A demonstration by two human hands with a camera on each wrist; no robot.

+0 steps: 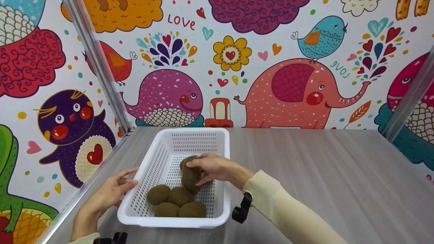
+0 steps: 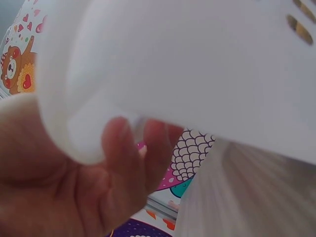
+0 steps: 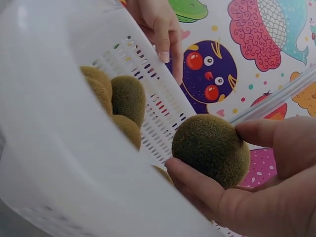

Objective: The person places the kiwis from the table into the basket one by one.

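Note:
A white slotted plastic basket (image 1: 173, 222) stands on the table with several brown fuzzy kiwis inside. My left hand (image 1: 110, 193) grips the basket's left rim; in the left wrist view its fingers (image 2: 123, 158) curl up under the rim. Over the basket's right half, my right hand (image 1: 217, 167) pinches a kiwi (image 3: 211, 150) between thumb and fingers. More kiwis (image 1: 181, 196) sit clustered at the near end, and another kiwi (image 1: 184, 163) shows just behind the held one. The right hand partly covers the fruit under it.
The grey wood-grain table (image 1: 305, 176) extends to the right of the basket. Behind it rises a wall (image 1: 217, 81) printed with cartoon animals. Metal frame posts (image 1: 101, 67) stand at the left and right corners.

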